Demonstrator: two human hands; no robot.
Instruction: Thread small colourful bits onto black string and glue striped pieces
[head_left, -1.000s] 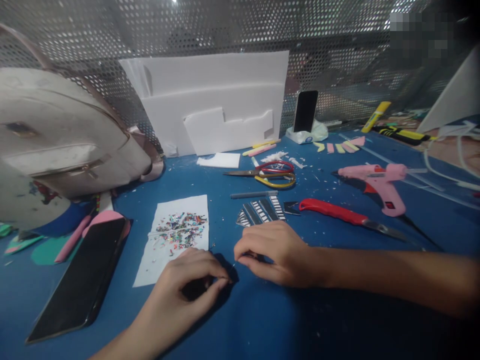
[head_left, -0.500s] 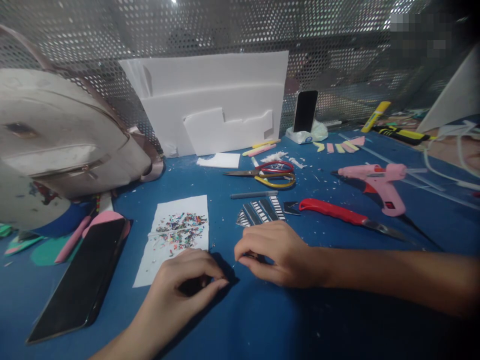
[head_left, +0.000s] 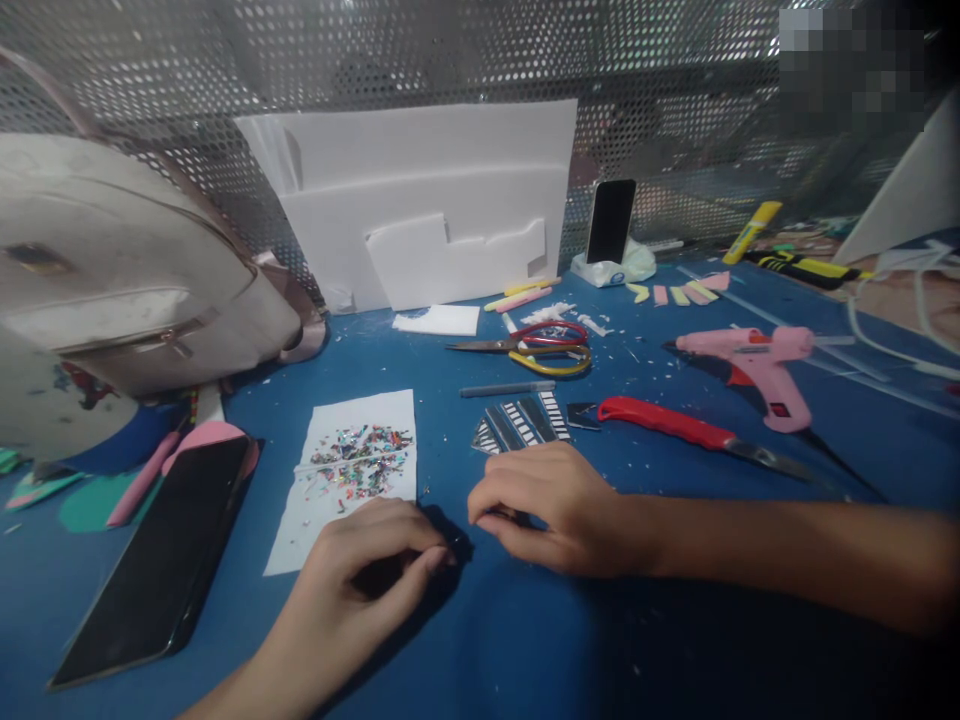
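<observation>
My left hand (head_left: 375, 570) rests low over the blue table, thumb and index finger pinched together; anything between the tips is too small to name. Its knuckles overlap the near edge of a white paper (head_left: 319, 480) strewn with colourful glitter bits (head_left: 364, 460). A short gap to the right, my right hand (head_left: 551, 510) lies with curled fingers, thumb tip against index finger. What it may hold is hidden. Just beyond it, a black-and-white striped piece (head_left: 525, 420) is partly covered by the knuckles. A thin translucent stick (head_left: 506, 389) lies behind that.
Scissors (head_left: 551, 348), a red-handled knife (head_left: 664, 421) and a pink glue gun (head_left: 750, 350) lie beyond my right hand. A phone (head_left: 154, 560) and a pale backpack (head_left: 142, 260) are on the left. White boards (head_left: 450, 150) lean against the perforated metal wall, near an upright phone (head_left: 611, 222).
My left thumb has slid slightly back along the index finger, and its tip is now higher. My right hand has hardly moved.
</observation>
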